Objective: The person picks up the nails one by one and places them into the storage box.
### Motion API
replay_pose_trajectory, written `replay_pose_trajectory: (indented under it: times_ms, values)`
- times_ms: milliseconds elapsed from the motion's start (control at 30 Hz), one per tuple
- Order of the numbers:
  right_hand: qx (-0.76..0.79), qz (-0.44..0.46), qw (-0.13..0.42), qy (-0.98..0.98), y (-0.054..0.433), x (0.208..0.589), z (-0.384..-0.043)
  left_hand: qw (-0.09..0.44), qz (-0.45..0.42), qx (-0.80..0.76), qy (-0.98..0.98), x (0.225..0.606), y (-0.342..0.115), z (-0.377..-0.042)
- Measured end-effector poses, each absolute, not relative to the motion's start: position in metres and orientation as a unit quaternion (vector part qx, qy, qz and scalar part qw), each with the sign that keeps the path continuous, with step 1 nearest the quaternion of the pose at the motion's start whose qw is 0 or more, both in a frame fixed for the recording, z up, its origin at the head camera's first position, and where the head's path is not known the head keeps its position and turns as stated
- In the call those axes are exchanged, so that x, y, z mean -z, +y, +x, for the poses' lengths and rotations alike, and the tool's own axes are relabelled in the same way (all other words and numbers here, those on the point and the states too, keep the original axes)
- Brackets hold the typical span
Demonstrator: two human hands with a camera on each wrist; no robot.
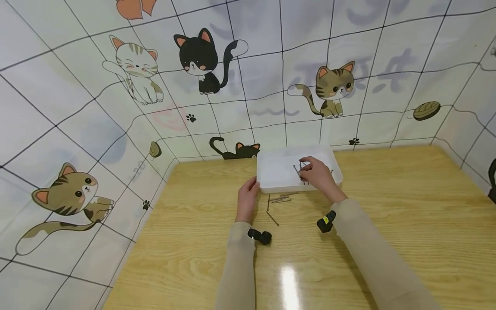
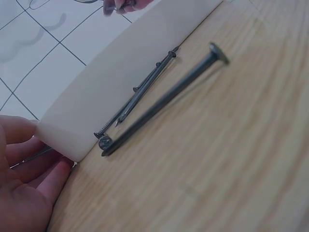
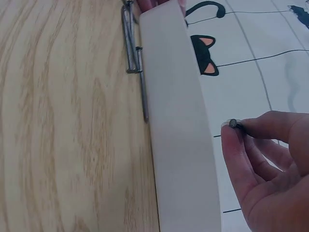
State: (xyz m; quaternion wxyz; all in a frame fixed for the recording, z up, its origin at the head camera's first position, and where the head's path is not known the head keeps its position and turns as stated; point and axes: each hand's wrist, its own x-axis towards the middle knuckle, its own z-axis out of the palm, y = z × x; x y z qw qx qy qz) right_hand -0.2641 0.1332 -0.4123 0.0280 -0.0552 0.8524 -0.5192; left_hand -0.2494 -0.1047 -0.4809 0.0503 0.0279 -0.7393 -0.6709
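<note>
A white shallow tray (image 1: 279, 170) stands at the back of the wooden table, with several nails (image 1: 296, 171) inside its right half. My right hand (image 1: 315, 173) is over the tray. In the right wrist view, its thumb and index finger pinch a nail (image 3: 233, 123), seen mostly by its head. At the tray's near left corner, my left hand (image 1: 247, 199) holds the edge between thumb and fingers (image 2: 53, 181). A thin dark strip shows between those fingers; I cannot tell what it is. In front of the tray lie several loose nails (image 1: 280, 199), one nail (image 1: 273, 218) nearer me.
The wooden table (image 1: 186, 249) extends to both sides of the tray. Behind it and to the left hangs a white gridded wall covering (image 1: 267, 77) with cartoon cats. A dark object (image 1: 492, 178) is partly visible at the right edge. Each wrist wears a small black camera (image 1: 260, 236).
</note>
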Motion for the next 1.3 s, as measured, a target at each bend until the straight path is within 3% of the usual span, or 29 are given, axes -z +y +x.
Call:
replay_pose_trajectory:
  times_ms: [633, 1300]
  values:
    - [0.483, -0.023, 0.127, 0.866, 0.125, 0.428, -0.294, 0.036, 0.043, 0.67, -0.741, 0.481, -0.105, -0.251]
    - [0.263, -0.088, 0.081, 0.957, 0.11, 0.421, -0.294, 0.036, 0.031, 0.67, -0.741, 0.481, -0.108, -0.254]
